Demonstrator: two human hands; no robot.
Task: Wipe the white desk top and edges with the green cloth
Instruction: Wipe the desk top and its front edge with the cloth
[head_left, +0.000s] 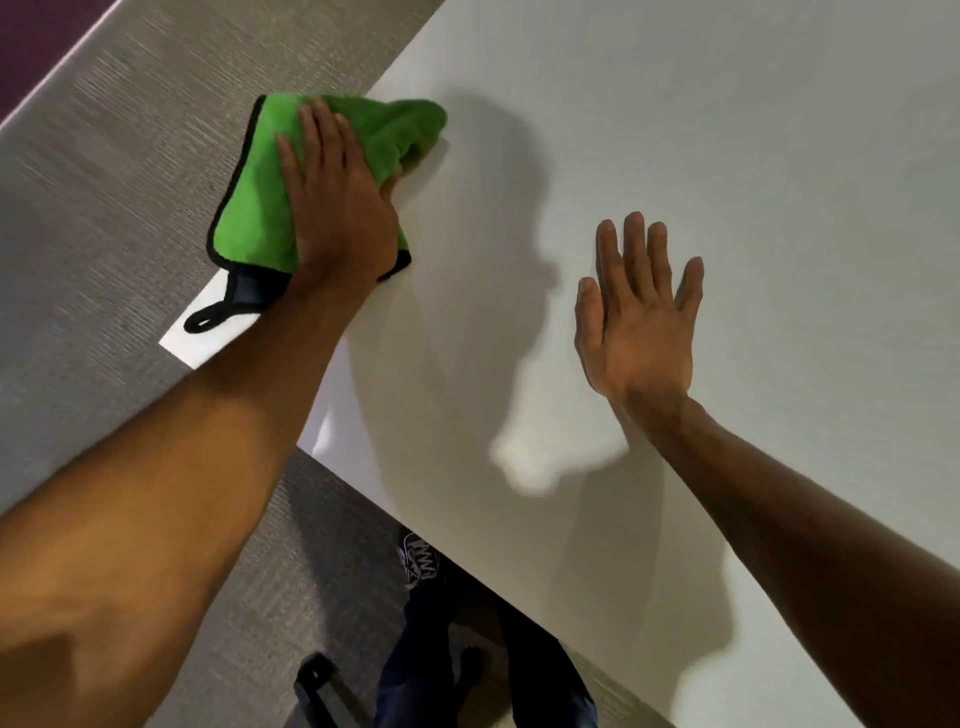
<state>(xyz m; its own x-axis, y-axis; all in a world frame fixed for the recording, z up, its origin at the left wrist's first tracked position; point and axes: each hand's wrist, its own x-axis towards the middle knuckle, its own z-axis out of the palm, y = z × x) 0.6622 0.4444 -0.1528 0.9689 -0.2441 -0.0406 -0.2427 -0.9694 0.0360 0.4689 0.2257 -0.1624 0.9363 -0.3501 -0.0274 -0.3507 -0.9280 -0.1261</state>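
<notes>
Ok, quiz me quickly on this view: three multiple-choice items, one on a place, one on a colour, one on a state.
1. Where does the cloth lie?
A. in the middle of the top
B. over the left edge of the desk
C. on the floor

2. What colour is the cloth's trim?
A. white
B. red
C. black

3. How is the right hand?
A. a fist
B. open, fingers straight
C. holding the cloth

Answers: 1 B, the left hand presses it at that edge, part hanging past it. 2 C, the border shows black against the green. 3 B, its fingers are spread above the top.
</notes>
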